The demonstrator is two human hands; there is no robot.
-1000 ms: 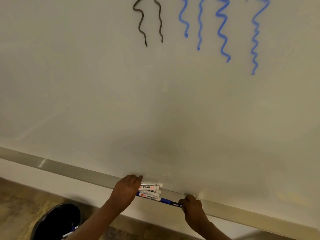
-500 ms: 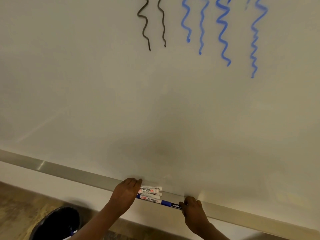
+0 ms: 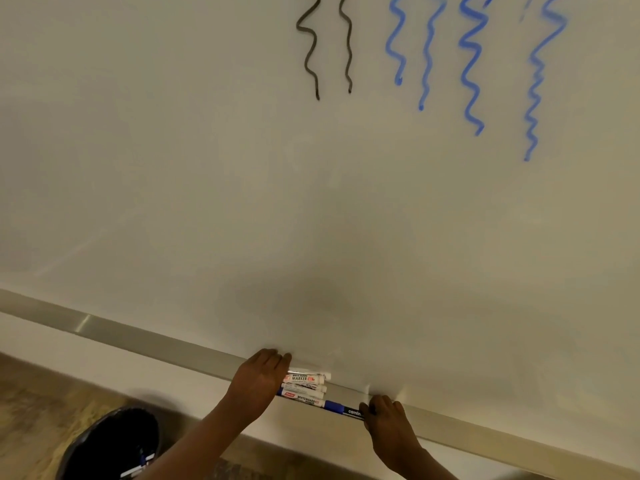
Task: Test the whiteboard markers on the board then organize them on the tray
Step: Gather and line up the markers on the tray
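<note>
Lying lengthwise along tray (image 3: 138, 336): markers (image 3: 306, 384) | left hand (image 3: 259, 379) flat against left ends | right hand (image 3: 384, 415) pinches blue marker (image 3: 334, 407) right end

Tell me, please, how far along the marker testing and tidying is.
Testing looks done: two black wavy lines and four blue wavy lines mark the white whiteboard. In hand: the left hand presses the ends of the white-barrelled markers lying side by side on the silver metal tray, while the right hand touches the end of the dark blue marker. Left: perhaps only final straightening.
</note>
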